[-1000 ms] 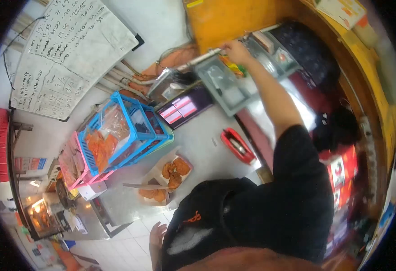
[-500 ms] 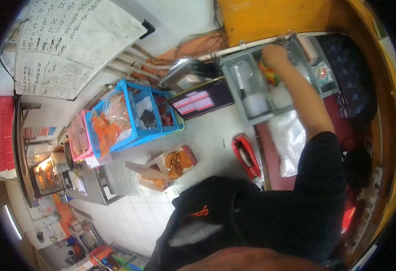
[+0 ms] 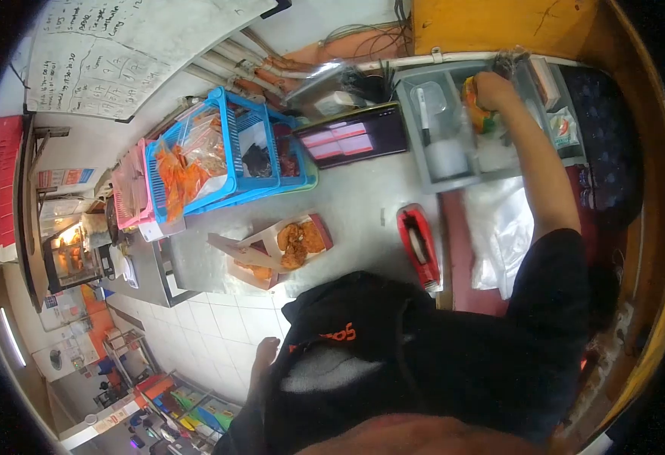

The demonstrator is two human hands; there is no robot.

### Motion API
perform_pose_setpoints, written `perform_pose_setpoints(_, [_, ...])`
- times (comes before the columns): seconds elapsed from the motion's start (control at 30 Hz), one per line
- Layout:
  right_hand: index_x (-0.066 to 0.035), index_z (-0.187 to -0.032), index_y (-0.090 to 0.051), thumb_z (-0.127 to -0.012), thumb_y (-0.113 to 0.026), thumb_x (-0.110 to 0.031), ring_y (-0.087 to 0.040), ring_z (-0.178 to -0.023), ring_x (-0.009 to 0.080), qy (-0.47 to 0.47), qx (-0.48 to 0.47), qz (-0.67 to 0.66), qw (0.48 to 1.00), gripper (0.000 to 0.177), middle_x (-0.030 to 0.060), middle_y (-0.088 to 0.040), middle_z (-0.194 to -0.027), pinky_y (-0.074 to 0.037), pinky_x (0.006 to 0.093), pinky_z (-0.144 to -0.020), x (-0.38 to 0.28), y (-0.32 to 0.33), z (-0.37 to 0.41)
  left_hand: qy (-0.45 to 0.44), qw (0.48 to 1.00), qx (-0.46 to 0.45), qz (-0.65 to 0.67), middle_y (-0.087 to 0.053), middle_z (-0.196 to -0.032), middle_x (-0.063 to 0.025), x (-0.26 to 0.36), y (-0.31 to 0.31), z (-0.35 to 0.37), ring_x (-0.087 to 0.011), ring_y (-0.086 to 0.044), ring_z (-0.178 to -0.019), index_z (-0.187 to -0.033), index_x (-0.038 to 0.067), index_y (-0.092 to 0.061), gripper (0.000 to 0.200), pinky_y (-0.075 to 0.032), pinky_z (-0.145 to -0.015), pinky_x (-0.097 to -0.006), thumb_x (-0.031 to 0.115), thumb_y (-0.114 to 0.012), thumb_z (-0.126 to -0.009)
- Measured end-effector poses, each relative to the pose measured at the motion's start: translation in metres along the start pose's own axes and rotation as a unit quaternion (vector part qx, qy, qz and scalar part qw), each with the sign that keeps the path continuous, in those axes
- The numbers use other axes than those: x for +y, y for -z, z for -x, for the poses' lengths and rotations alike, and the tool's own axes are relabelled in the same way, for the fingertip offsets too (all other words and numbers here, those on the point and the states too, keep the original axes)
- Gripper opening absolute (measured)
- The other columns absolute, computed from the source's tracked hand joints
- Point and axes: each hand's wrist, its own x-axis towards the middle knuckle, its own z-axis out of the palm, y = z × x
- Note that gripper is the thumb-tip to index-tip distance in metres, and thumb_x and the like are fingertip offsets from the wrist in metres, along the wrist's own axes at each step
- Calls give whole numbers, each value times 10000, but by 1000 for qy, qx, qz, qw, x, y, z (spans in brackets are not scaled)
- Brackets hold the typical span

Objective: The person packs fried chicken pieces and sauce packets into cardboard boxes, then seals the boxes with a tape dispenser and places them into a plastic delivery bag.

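Observation:
My right hand (image 3: 493,92) is over the middle compartment of a grey divided tray (image 3: 447,183). Its fingers are curled against an orange, yellow and green packet (image 3: 472,111), and the fingertips are partly hidden. Beside it, the left compartment has a white-handled utensil (image 3: 423,114) and a round white translucent item (image 3: 447,158). My left hand (image 3: 268,350) hangs low at my left side above the tiled floor, too small and partly hidden to show its fingers. On the metal counter lies an opened carton box (image 3: 260,249) with fried chicken (image 3: 300,243) inside.
Blue baskets (image 3: 230,178) holding bagged items stand at the counter's back left, beside a tablet screen (image 3: 353,144). An open red pouch (image 3: 419,246) lies near the counter's right edge. Clear plastic bags (image 3: 495,227) lie below the tray.
The view has shifted, so the counter sits higher and the tray further right. My left hand has come into sight. More of the packet shows beside my right hand.

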Motion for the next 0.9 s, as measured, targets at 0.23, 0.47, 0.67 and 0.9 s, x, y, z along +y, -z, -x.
perform_pose_setpoints(0.23, [-87,-942,-679,-772,-575,-91,-636,-997,321,25,97,49,994,199,168,-676,-1008,-462,479,-854,-2,-38,0,147,979,-74,116,-664,-961,-153,40,13,-7,-286,-623,-916,-967,18,-656,208,-503,-794,-381,186,-572,-878])
perform_pose_setpoints(0.47, [-36,-938,-671,-777,-591,-113,-656,-951,332,-5,82,-15,996,196,167,-679,-1002,-511,461,-811,1,-35,6,282,922,-107,243,-657,-987,-174,61,22,-12,-296,-603,-957,-1001,-1,-651,275,-483,-857,-384,247,-570,-915])
perform_pose_setpoints(0.67, [-53,-1007,-688,-851,-505,-137,-638,-1041,327,-13,66,9,998,255,175,-663,-1099,-483,444,-901,-2,-37,7,261,939,-47,217,-664,-974,-157,61,25,-12,-291,-617,-926,-978,10,-653,233,-491,-823,-377,212,-579,-889])
perform_pose_setpoints(0.9, [-68,-1008,-686,-839,-578,-229,-652,-981,330,-151,176,-147,962,258,164,-680,-1040,-513,440,-829,0,1,32,230,956,6,182,-672,-959,-137,58,29,-19,-285,-634,-889,-952,22,-656,187,-501,-785,-368,170,-591,-859])
